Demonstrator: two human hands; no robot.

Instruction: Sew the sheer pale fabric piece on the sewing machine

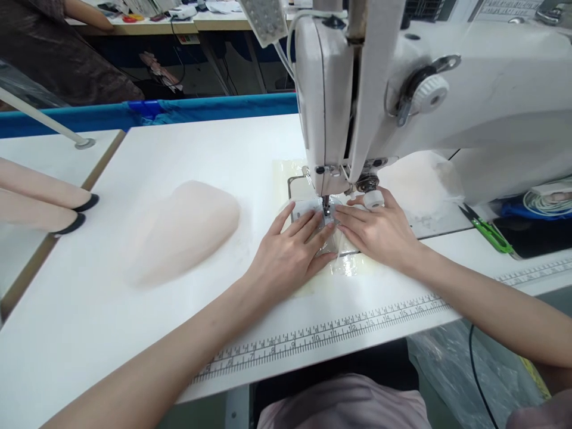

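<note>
My left hand lies palm down on the sewing machine's bed, its fingers spread beside the presser foot. On the other side of the foot my right hand rests with its fingers stretched toward the needle. Clear plastic film covers the bed under and around both hands. Whatever material lies beneath the fingertips is mostly hidden. The white sewing machine stands over my hands. Left of them a pale beige, rounded piece lies on the white table.
Another pale rounded piece lies under the machine arm. Green thread snips sit at the right, near a dark flat tray-like object. Two long beige shapes with black tips reach in from the left. A person is beyond the blue cloth edge.
</note>
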